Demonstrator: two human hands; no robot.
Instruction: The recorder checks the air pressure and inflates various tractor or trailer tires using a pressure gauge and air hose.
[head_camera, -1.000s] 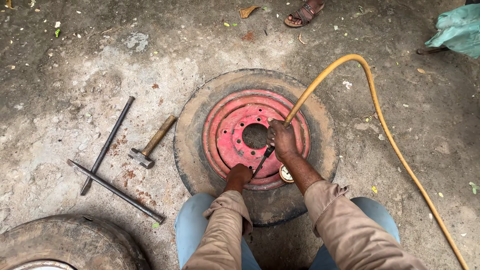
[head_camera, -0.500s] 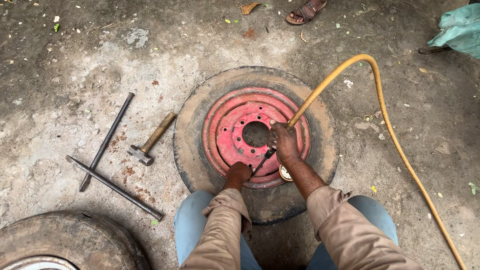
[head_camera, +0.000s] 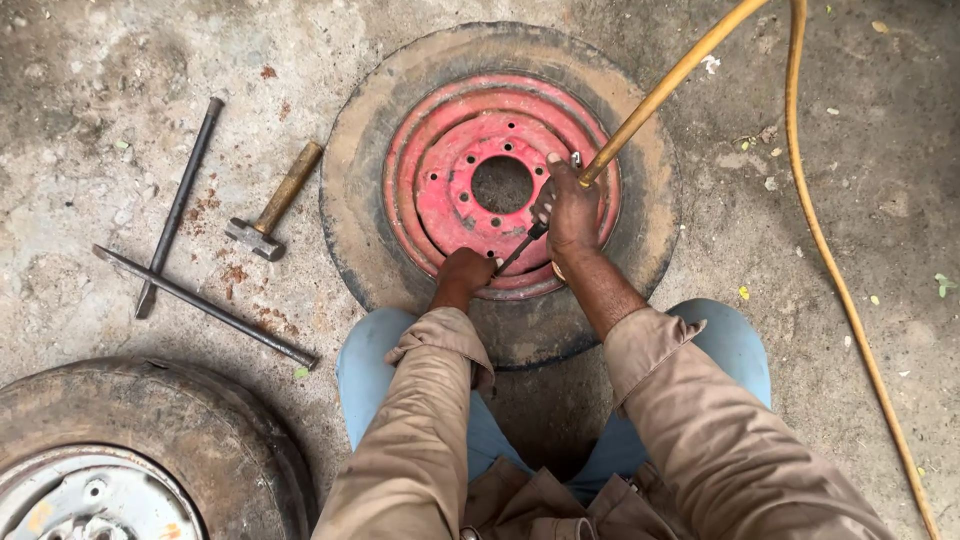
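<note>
Squatting over a wheel laid flat on the concrete ground (head_camera: 820, 120), the person keeps both hands down at the near edge of its red steel rim (head_camera: 455, 180). The right hand (head_camera: 570, 210) is closed around the end of a yellow air hose (head_camera: 670, 85), pressing its metal tip down toward the rim, probably where the valve sits, though the valve itself is hidden under the fingers. From there the hose climbs away to the top of the view and loops back down the right side, slack enough to put no pull on the grip. The left hand (head_camera: 465, 272) is curled shut at the rim's lower edge and seems to hold a thin dark rod (head_camera: 520, 245) that slants up to the right hand; its purpose cannot be told. Lying flat, the worn tyre (head_camera: 350, 190) stays steady and puts the rim face within easy reach between the knees.

Tools lie together to the left, within arm's length: a short sledge hammer (head_camera: 268, 208) just beside the tyre, and two long iron bars (head_camera: 190, 260) crossed a little farther out. A second wheel with a pale rim (head_camera: 130, 450) lies at the lower left, apart from the work.
</note>
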